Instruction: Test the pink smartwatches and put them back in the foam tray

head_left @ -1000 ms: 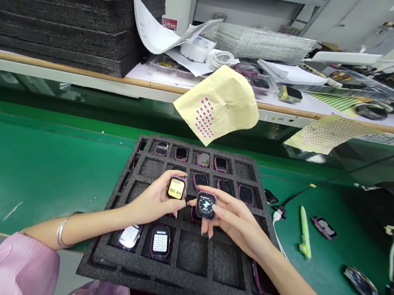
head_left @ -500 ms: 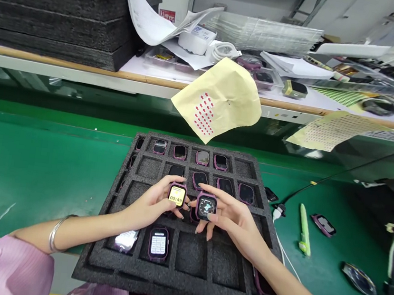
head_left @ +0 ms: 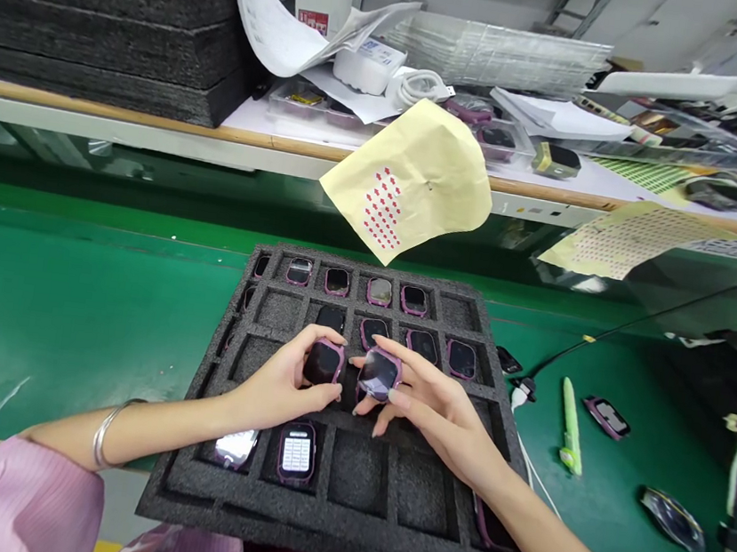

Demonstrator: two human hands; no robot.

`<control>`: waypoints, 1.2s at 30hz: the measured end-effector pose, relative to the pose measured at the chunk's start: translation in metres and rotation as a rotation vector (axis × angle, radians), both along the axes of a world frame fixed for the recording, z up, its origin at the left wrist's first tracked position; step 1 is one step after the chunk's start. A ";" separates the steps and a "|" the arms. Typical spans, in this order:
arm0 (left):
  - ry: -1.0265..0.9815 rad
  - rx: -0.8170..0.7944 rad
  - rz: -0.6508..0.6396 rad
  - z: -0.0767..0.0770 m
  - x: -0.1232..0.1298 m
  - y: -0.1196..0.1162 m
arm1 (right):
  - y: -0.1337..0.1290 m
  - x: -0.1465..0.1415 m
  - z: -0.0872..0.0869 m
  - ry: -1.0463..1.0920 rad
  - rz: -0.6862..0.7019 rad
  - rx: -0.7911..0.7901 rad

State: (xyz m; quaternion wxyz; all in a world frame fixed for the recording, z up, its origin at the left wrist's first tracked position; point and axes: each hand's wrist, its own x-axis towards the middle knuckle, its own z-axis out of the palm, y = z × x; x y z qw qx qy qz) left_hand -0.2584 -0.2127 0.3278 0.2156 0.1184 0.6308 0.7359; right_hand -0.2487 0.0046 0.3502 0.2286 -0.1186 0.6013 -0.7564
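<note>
- We are holding one watch (head_left: 323,363) in our left hand (head_left: 278,381), fingers curled closed around its case and its screen showing dark.
- We are gripping a second watch (head_left: 378,374) in our right hand (head_left: 439,410), fingertips closed on its edges and its screen also showing dark.
- Both are hovering side by side over the middle of a foam tray (head_left: 159,501), though we cannot tell whether either is resting on it.
- So far, eight watches (head_left: 379,292) are sitting in the two rows at 12 o'clock from our hands.
- Two lit watches (head_left: 297,452) are lying in the near row at 7 o'clock, and another watch (head_left: 490,533) is showing at 5 o'clock, partly behind our right forearm.
- Still left, bare foam cells are showing at 6 o'clock and in the tray's far right corner.
- At 3 o'clock, a pen (head_left: 569,426) and a loose case (head_left: 606,416) are lying on a green mat (head_left: 64,346).
</note>
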 end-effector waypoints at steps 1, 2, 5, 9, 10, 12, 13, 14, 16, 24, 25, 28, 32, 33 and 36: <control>0.030 -0.043 0.006 0.000 0.000 -0.001 | 0.000 0.000 0.000 0.005 0.009 -0.001; 0.065 -0.083 0.010 0.000 0.000 -0.002 | 0.000 0.000 0.000 0.010 0.021 0.003; 0.187 -0.186 -0.014 -0.001 0.001 -0.005 | 0.001 0.001 -0.001 0.010 0.067 0.026; 0.268 -0.236 -0.040 -0.002 0.004 -0.006 | 0.001 0.003 -0.002 -0.009 0.081 0.028; 0.264 -0.229 -0.035 -0.001 0.005 -0.006 | 0.001 0.003 -0.002 -0.018 0.086 0.024; 0.247 -0.203 -0.031 0.000 0.007 -0.005 | 0.002 0.003 -0.002 -0.032 0.102 0.027; 0.239 -0.192 -0.036 0.000 0.007 -0.005 | 0.002 0.003 -0.001 -0.033 0.104 0.040; 0.235 -0.186 -0.041 0.001 0.008 -0.004 | 0.002 0.002 -0.001 -0.027 0.095 0.062; 0.243 -0.199 -0.038 0.003 0.008 -0.004 | 0.003 0.001 0.000 0.011 0.051 0.126; 0.298 -0.305 -0.046 0.008 0.007 -0.004 | 0.005 -0.001 0.004 0.116 0.041 0.244; 0.299 -0.299 -0.037 0.008 0.007 -0.004 | 0.005 -0.001 0.004 0.106 0.042 0.240; 0.308 -0.285 -0.039 0.007 0.007 -0.004 | 0.006 -0.001 0.004 0.071 0.040 0.227; 0.332 -0.313 -0.079 0.006 0.007 -0.005 | 0.006 -0.001 0.005 0.075 0.025 0.217; 0.337 -0.315 -0.080 0.006 0.007 -0.005 | 0.006 -0.001 0.006 0.074 0.022 0.210; 0.354 -0.310 -0.064 0.007 0.007 -0.005 | 0.006 -0.001 0.006 0.052 0.005 0.196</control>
